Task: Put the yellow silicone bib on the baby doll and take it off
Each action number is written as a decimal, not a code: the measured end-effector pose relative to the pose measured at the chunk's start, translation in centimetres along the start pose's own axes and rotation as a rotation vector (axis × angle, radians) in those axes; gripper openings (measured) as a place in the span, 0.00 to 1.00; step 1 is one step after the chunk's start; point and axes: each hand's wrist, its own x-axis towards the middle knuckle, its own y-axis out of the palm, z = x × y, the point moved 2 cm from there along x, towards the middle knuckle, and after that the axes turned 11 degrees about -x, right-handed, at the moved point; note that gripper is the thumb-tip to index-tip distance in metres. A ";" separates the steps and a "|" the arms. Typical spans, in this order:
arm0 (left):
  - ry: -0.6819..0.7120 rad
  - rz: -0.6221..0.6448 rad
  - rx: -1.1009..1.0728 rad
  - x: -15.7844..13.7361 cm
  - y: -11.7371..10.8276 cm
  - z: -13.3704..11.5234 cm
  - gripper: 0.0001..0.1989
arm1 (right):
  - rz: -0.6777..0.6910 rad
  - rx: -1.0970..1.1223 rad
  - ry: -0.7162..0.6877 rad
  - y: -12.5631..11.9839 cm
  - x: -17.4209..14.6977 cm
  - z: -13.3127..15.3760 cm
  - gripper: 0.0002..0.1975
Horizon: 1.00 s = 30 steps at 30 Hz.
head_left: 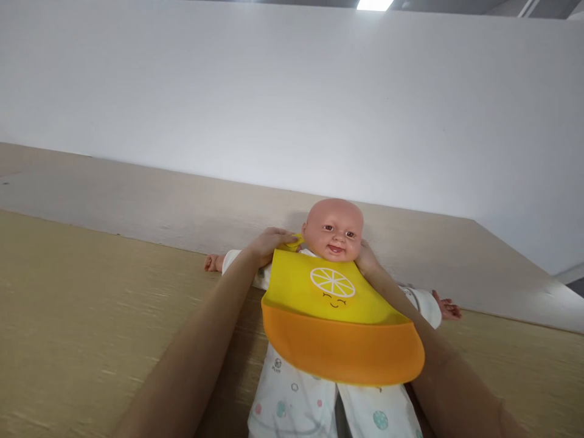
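A baby doll (335,219) in white patterned clothes lies on its back, arms spread to both sides. Over its chest lies a yellow bib (292,283) with a lemon-slice print and an orange catch pocket (342,350) at the bottom. My left hand (271,242) is closed on the bib's yellow neck strap, beside the doll's neck. On the other side, my right hand (366,258) reaches in behind the doll's head and neck; its fingers are mostly hidden, so what they hold does not show.
The doll rests on a wood-grained surface (91,316). Behind its head runs a paler board (159,198), with a white wall (274,97) beyond. A bright ceiling light (374,5) shows at the top.
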 end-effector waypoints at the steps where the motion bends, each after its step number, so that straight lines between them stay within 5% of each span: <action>1: -0.004 -0.011 0.033 0.1 -0.2 0.1 0.15 | -0.002 0.002 0.001 0.0 0.0 0.0 0.14; 12: 0.058 -0.314 0.546 1.2 -1.9 0.3 0.19 | -0.032 -0.023 -0.052 0.1 -0.4 0.5 0.15; 17: 0.072 -0.313 0.693 0.7 -1.7 -0.2 0.13 | -0.049 -0.057 -0.067 0.0 -0.4 0.6 0.14; 23: 0.057 -0.334 0.646 0.9 -1.5 0.0 0.22 | -0.061 -0.035 -0.074 0.0 -0.3 0.8 0.12; 30: 0.024 -0.271 0.670 0.4 -0.9 -0.1 0.19 | -0.067 -0.051 -0.075 0.0 -0.5 1.0 0.11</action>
